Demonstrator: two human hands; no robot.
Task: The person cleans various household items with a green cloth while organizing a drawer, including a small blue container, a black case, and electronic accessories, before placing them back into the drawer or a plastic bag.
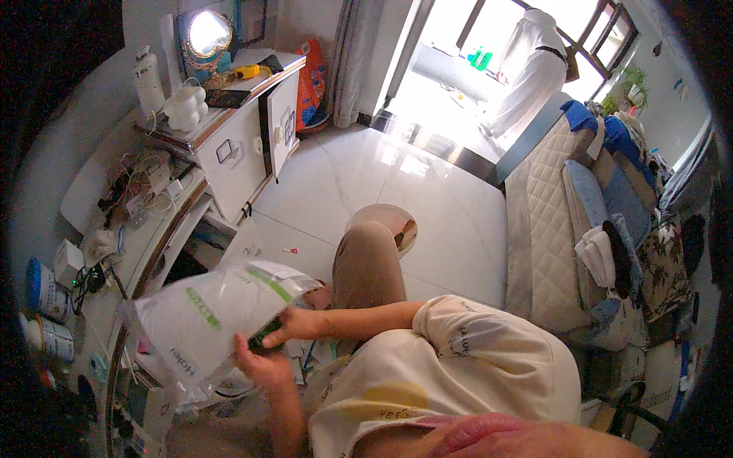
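A white, clear-edged plastic bag (217, 313) with green print spreads out over the desk side at lower left. My left hand (266, 369) is closed at the bag's near right edge, its fingertips against the plastic. Just beyond it, my right hand (301, 324) is closed with the thumb over a small dark green thing (267, 333), whose kind I cannot make out. The two hands almost touch around this green thing. Part of the bag's edge is hidden behind my fingers, and loose papers show dimly below my hands.
A white desk (164, 229) with cables, chargers and an open drawer runs along my left. A cabinet (229, 153) beyond it carries a round mirror (208, 37). A round bin (408, 229) stands past my knee. A quilted bed (538, 221) lies right, and another person (534, 69) stands by the window.
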